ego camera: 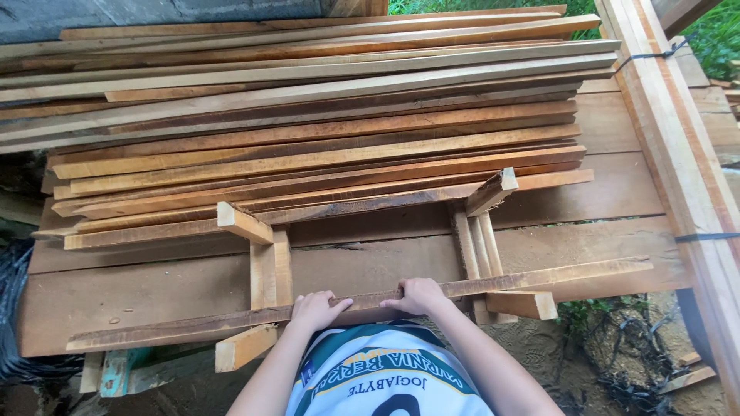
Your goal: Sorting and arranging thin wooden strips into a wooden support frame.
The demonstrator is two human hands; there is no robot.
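Note:
A long thin wooden strip [539, 277] lies across the near edge of a plank bench [154, 285], resting on short cross blocks [270, 270]. My left hand [316, 308] grips the strip left of its middle. My right hand [420, 295] grips it just to the right, fingers curled over the top edge. Behind the strip, a large stack of similar long wooden strips [308, 131] fills the far half of the bench.
Another pair of cross blocks [482, 246] sits right of my hands, with a short offcut [491, 191] on the stack's edge. Bundled planks tied with black straps [678, 154] run along the right. Dirt, roots and greenery lie below at the right.

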